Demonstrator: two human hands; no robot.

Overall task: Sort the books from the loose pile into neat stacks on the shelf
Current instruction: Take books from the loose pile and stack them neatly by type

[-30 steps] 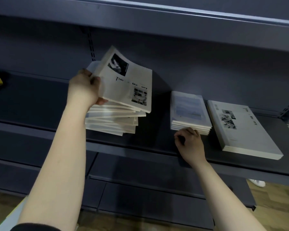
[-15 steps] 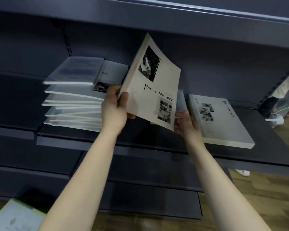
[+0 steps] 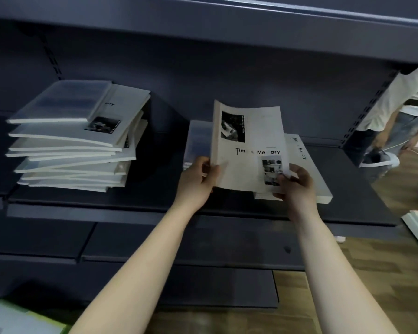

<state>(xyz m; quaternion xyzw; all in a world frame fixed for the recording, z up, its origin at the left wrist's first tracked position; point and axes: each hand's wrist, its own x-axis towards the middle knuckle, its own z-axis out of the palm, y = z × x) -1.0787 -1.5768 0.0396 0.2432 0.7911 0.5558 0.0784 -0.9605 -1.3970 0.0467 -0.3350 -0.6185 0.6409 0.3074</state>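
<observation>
Head view: the held book (image 3: pixel 249 145) has a white cover printed "Tim & Me ory" and is tilted up with its cover towards the camera. It hangs above the dark shelf (image 3: pixel 106 201) without touching it. The left hand (image 3: pixel 198 179) grips its lower left corner, with the thumb (image 3: pixel 214 169) on the cover and the other fingers curled behind it. The right hand (image 3: pixel 297 186) pinches its lower right corner, fingertips (image 3: pixel 284 178) pressed on the small printed photo there. Both hands are closed on this one book.

Two neat stacks lie flat on the shelf behind and below the held book. The bluish-grey stack (image 3: pixel 196 143) shows past its left edge. The matching white stack (image 3: pixel 311 174) shows past its right edge and lower corner and bears the same title. The number of books in either stack cannot be told.

Well to the left of the held book stands one loose pile (image 3: pixel 75 141). It holds roughly ten books splayed at different angles, too crowded for an exact count.

Far to the right of the held book, another person (image 3: pixel 405 104) in a white top stands on the wooden floor (image 3: pixel 396 261).
</observation>
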